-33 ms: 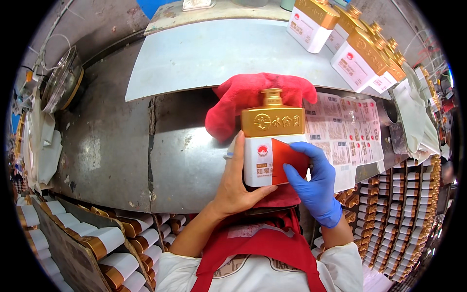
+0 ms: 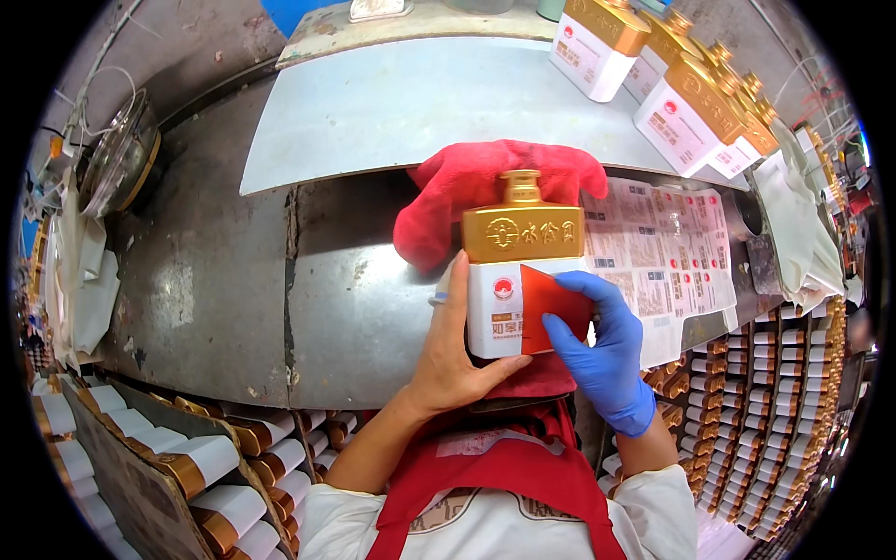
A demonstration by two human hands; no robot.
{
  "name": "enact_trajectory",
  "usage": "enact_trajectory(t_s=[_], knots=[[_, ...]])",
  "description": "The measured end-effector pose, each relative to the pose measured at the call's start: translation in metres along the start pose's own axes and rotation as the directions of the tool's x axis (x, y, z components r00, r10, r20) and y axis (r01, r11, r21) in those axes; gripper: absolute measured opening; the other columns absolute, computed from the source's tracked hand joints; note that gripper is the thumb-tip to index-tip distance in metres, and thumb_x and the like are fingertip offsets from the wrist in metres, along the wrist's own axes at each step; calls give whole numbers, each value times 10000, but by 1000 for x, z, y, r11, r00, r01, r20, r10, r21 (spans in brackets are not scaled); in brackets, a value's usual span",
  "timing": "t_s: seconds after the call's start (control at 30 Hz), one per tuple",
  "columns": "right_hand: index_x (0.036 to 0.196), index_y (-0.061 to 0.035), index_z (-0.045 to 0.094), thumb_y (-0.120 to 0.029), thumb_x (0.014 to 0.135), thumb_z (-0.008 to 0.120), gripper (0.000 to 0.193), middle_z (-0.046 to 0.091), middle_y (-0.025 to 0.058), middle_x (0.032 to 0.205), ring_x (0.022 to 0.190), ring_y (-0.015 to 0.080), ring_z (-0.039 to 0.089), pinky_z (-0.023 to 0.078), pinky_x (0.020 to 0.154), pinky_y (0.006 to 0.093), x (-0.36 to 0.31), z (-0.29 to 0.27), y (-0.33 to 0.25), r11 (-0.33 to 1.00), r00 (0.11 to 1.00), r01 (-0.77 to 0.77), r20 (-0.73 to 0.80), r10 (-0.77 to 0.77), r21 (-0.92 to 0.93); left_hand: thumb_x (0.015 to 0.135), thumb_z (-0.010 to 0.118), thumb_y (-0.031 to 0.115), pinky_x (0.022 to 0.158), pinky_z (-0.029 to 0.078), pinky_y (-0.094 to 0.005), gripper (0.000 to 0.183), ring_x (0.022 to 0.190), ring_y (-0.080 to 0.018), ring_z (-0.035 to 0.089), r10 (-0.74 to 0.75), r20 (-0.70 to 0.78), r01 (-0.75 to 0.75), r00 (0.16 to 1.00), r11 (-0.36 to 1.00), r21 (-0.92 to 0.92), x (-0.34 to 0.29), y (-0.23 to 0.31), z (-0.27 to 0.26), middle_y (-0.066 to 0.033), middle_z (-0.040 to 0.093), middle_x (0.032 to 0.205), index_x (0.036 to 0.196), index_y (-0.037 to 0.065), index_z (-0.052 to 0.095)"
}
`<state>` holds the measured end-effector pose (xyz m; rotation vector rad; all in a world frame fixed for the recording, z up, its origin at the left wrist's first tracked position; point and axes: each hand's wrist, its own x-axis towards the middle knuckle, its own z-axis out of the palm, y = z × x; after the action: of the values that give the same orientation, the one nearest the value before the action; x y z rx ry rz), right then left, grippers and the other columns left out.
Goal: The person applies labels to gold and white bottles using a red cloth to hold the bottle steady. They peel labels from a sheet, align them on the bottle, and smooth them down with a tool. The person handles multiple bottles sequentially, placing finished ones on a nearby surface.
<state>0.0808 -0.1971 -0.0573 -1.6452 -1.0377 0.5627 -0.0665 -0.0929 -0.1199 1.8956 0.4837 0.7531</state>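
Note:
A flat bottle (image 2: 495, 289) with a gold shoulder and neck and a white lower body stands before me. Printed red and brown marks show on the left of its white face. My left hand (image 2: 451, 350) grips it, fingers along the left side and thumb under the lower edge. In a blue glove, my right hand (image 2: 602, 350) presses a thin, flat red card (image 2: 546, 313) against the right half of that face. The card hides the printing there. Behind and beneath the bottle lies a bunched red cloth (image 2: 439, 205).
Printed label sheets (image 2: 677, 252) lie right of the bottle on the metal table (image 2: 201, 280). Several similar bottles (image 2: 686, 117) stand on a pale board (image 2: 401, 103) at the far right. Racks of white-and-gold bottles (image 2: 761, 411) flank me below. A metal bowl (image 2: 126, 159) is at far left.

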Motion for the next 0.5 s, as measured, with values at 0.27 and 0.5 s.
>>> enact_trajectory(t_s=[0.27, 0.5], knots=[[1183, -18, 547, -5, 808, 648, 388, 620, 100, 1124, 1055, 146, 578, 447, 926, 284, 1, 2, 2, 1000, 1000, -14, -14, 14, 6, 675, 823, 147, 1026, 363, -379, 1147, 1273, -289, 411, 15, -4, -15, 1000, 1000, 0, -1, -1, 1, -220, 327, 1421, 1469, -21, 12], [1189, -15, 538, -9, 810, 645, 394, 615, 112, 1133, 1064, 160, 579, 442, 930, 287, 3, 2, 0, 1000, 1000, -16, -7, 16, 2, 669, 828, 150, 1033, 355, -376, 1159, 1281, -283, 400, 6, -3, -6, 1000, 1000, -8, -1, -1, 2, -216, 321, 1425, 1472, -15, 9]])
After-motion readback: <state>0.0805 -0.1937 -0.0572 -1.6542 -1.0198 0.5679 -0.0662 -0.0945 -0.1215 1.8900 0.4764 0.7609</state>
